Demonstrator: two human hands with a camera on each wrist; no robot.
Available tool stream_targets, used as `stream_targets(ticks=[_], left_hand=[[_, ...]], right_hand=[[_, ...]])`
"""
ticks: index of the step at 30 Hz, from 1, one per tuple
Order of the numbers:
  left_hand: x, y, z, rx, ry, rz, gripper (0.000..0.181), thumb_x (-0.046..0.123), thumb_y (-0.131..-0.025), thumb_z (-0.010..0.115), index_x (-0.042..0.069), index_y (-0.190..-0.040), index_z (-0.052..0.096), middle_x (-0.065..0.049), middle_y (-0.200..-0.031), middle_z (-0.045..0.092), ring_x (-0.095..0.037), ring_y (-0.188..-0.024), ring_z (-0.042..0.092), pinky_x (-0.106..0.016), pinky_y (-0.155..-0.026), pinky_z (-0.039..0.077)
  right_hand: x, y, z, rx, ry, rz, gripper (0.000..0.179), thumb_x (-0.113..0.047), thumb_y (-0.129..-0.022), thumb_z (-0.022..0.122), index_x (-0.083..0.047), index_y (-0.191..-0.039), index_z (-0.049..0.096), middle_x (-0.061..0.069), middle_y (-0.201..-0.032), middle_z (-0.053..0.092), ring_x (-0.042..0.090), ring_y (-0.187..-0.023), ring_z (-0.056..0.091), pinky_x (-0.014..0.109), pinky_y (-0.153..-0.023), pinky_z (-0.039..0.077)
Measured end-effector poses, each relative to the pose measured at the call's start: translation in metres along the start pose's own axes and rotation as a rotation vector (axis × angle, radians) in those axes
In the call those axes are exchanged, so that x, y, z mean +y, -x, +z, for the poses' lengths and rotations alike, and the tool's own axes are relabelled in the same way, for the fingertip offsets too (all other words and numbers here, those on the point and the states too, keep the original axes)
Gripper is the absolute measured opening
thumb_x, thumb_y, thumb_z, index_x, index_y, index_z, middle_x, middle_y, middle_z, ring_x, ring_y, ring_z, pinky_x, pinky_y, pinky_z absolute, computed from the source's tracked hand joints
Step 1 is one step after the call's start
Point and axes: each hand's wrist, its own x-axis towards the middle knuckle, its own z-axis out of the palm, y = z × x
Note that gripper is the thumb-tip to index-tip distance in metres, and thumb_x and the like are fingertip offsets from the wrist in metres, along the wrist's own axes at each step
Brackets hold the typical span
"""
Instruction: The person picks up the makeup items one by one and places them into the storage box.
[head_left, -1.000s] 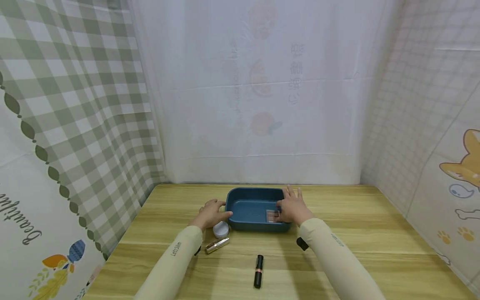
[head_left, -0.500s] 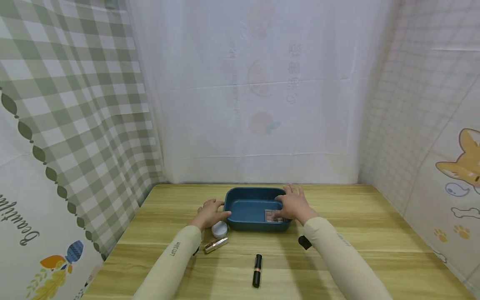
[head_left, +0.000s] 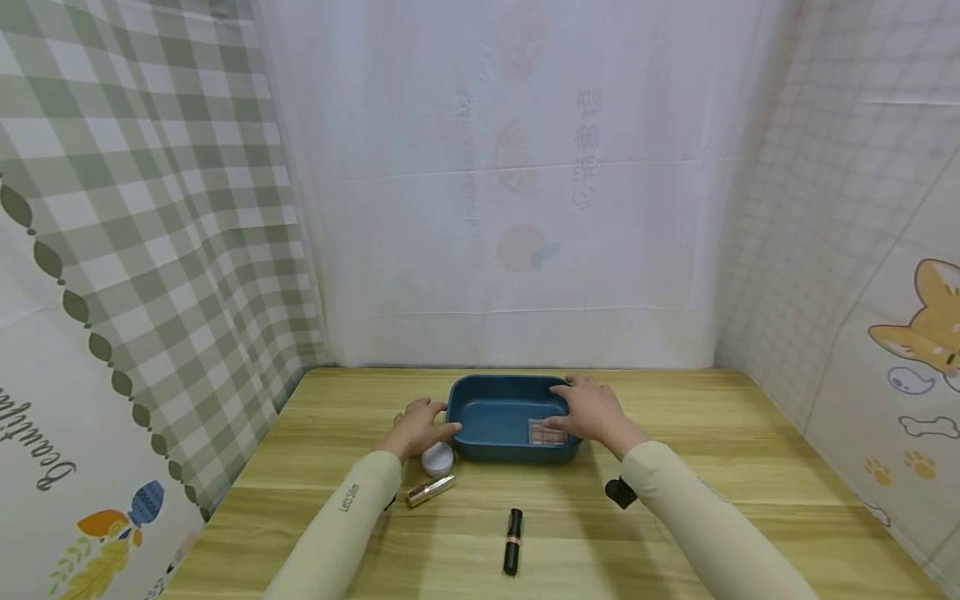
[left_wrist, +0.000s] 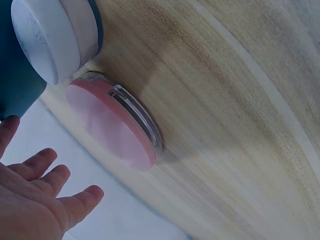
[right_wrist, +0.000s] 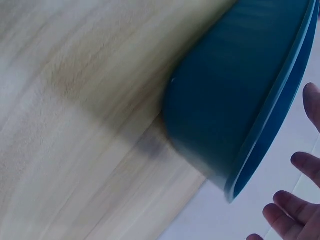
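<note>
A teal plastic tray [head_left: 510, 453] stands on the wooden table, with a small checked palette [head_left: 542, 432] lying inside at its right front corner. My left hand [head_left: 414, 427] is at the tray's left side, fingers spread and thumb at the rim. Over the right side hovers my right hand [head_left: 596, 412], fingers loosely extended and thumb above the palette. In the right wrist view its fingers [right_wrist: 284, 216] appear beyond the tray's rim, holding nothing. Below the left hand are a white-lidded jar [head_left: 437, 459] and, in the left wrist view, a round pink compact [left_wrist: 112, 122].
A shiny gold tube [head_left: 431, 490] like a lipstick lies in front of the jar. A black tube with a pinkish band [head_left: 513, 542] lies nearer the front. A white curtain [head_left: 517, 250] hangs behind the table [head_left: 675, 467], with patterned cloths at both sides.
My right hand has shifted slightly to the right, drawing back from the palette, and more of the palette shows. My left hand stays nearly in place.
</note>
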Motion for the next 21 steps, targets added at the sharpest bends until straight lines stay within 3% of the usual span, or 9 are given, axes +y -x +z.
stream_targets(ticks=[7,13,21], left_hand=[[0.0,0.0,0.001,0.0,-0.001,0.002,0.06,0.043,-0.098,0.061,0.007,-0.144,0.05,-0.025,-0.153,0.034,-0.041,-0.144,0.026,-0.066,-0.111,0.02],[0.001,0.001,0.0,0.001,0.004,0.011,0.06,0.042,-0.097,0.062,0.006,-0.144,0.051,-0.026,-0.152,0.035,-0.042,-0.144,0.026,-0.067,-0.11,0.02],[-0.001,-0.001,0.001,0.005,-0.007,0.011,0.06,0.043,-0.097,0.062,0.007,-0.143,0.052,-0.026,-0.152,0.036,-0.042,-0.143,0.028,-0.067,-0.109,0.021]], right_hand=[[-0.013,0.009,-0.004,0.022,-0.055,-0.122,0.062,-0.045,-0.087,0.075,-0.012,-0.136,0.061,0.024,-0.144,0.047,0.045,-0.129,0.046,0.063,-0.098,0.041],[-0.024,0.016,-0.003,0.027,-0.077,-0.278,0.059,-0.044,-0.087,0.075,-0.012,-0.135,0.062,0.022,-0.145,0.046,0.042,-0.13,0.046,0.061,-0.097,0.042],[-0.045,0.028,-0.004,-0.016,0.003,-0.488,0.055,-0.042,-0.086,0.076,-0.016,-0.134,0.064,0.015,-0.144,0.05,0.036,-0.13,0.048,0.056,-0.101,0.042]])
